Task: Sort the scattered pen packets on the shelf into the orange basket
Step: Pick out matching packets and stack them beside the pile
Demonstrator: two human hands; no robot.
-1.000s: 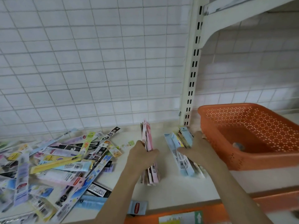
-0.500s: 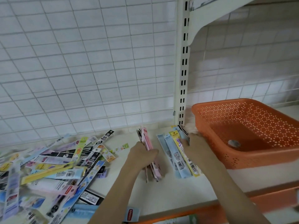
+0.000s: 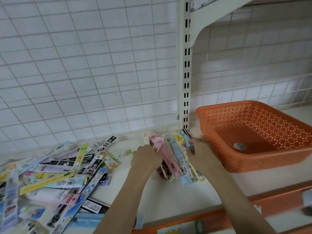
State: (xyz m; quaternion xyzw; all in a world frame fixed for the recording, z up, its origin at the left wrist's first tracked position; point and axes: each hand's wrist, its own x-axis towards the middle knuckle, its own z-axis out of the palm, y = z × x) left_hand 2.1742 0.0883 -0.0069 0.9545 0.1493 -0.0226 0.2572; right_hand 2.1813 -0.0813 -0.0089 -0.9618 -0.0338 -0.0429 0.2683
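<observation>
A bundle of pen packets, pink ones on top and blue and yellow ones on its right side, stands on the white shelf between my hands. My left hand grips its left side. My right hand presses against its right side, just left of the orange basket. The perforated basket holds one small pale object on its floor. A big loose heap of scattered pen packets covers the shelf to the left.
A white wire grid panel backs the shelf. A slotted white upright rises behind the bundle, with a shelf bracket above the basket. An orange strip runs along the shelf's front edge.
My two hands have closed in toward each other, joining the pink stack and the blue-yellow stack into one bundle. The view has shifted slightly.
</observation>
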